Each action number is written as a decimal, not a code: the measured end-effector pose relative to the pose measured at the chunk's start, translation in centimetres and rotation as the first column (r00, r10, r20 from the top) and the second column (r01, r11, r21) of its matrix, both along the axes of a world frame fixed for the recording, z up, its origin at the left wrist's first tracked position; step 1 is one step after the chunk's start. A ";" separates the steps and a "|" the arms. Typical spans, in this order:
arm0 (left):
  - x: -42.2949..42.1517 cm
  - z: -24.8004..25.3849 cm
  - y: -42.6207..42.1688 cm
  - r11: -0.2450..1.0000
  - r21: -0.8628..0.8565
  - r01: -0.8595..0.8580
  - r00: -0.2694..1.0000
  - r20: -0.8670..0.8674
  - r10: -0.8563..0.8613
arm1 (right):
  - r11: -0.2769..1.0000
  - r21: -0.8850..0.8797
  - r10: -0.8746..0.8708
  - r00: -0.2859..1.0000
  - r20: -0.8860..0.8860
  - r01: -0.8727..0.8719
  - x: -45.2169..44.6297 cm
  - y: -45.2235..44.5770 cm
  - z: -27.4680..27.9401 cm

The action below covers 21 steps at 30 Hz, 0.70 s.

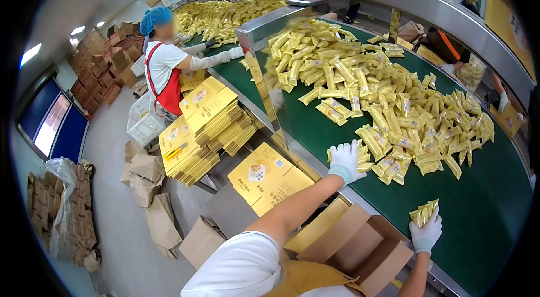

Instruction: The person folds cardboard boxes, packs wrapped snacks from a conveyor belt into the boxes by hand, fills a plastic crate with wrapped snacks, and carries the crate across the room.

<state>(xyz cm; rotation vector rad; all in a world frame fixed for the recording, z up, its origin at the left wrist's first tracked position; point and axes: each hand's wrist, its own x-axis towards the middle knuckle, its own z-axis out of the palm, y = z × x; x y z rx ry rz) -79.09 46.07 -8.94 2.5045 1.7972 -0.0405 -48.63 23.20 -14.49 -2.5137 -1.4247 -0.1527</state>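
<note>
My left hand [346, 163], in a white glove, curves over a few small yellow packets [364, 156] at the near edge of the green conveyor belt [469, 212]. They stick out on both sides of its fingers; its palm is hidden. Farther right, my right hand [426, 234], also gloved, grips a small bunch of yellow packets [424, 214] above the belt, apart from the pile. A large heap of the same packets [394, 106] covers the middle of the belt. Below, against the belt's side, stands an open cardboard box [360, 257].
Flattened yellow cartons [211, 106] are stacked left of the belt, with another yellow carton [267, 176] nearer me. A metal divider [261, 80] crosses the belt. A co-worker in a red apron [166, 75] stands beyond it. Brown paper [160, 224] lies on the floor.
</note>
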 end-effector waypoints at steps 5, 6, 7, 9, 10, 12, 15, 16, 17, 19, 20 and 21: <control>-0.1 0.7 0.3 0.997 -0.029 -0.075 0.997 -0.025 0.075 | 0.997 -0.027 -0.068 0.997 -0.025 0.067 -1.2 0.1 0.9; -0.3 0.7 0.3 0.997 -0.010 -0.082 0.996 -0.033 0.082 | 0.997 -0.030 -0.066 0.997 -0.038 0.065 -1.2 0.1 1.4; 0.1 0.6 0.1 0.998 -0.001 -0.068 0.997 -0.036 0.068 | 1.000 -0.007 -0.004 0.996 -0.092 0.004 -1.2 -0.1 2.2; 0.2 2.1 0.0 0.996 -0.012 -0.088 0.993 -0.077 0.086 | 0.996 0.043 0.081 0.995 -0.061 -0.079 -0.5 0.3 1.3; 0.2 1.3 0.2 0.996 -0.004 -0.092 0.995 -0.039 0.092 | 0.991 0.064 0.118 0.993 -0.030 -0.116 -0.6 0.4 1.4; 0.6 0.7 0.3 0.996 0.014 -0.087 0.991 -0.097 0.088 | 0.993 0.063 0.094 0.995 0.029 -0.096 -1.0 0.0 1.6; 0.5 -1.2 0.6 0.995 0.091 -0.032 0.997 -0.065 0.038 | 0.995 -0.097 -0.011 1.000 0.004 0.011 -1.6 -0.1 2.7; 1.1 -1.1 0.5 0.996 0.084 -0.041 0.994 -0.094 0.049 | 0.995 -0.102 -0.015 1.000 0.008 0.015 -1.3 -0.1 2.5; 1.3 -0.5 0.2 0.995 0.079 -0.058 0.989 -0.129 0.068 | 0.994 -0.108 -0.009 1.000 0.006 0.009 -1.3 -0.2 2.4; 1.5 0.1 0.2 0.998 0.017 -0.060 0.986 -0.158 0.062 | 0.989 -0.145 -0.016 1.000 -0.013 0.014 -1.4 -0.3 2.7; 1.5 0.2 0.3 0.998 0.004 -0.061 0.984 -0.166 0.061 | 0.988 -0.153 -0.019 1.000 0.001 0.019 -1.3 -0.3 2.6; 1.5 -0.3 0.5 0.998 0.020 -0.058 0.983 -0.173 0.061 | 0.987 -0.159 -0.020 1.000 0.010 0.021 -1.2 -0.3 2.4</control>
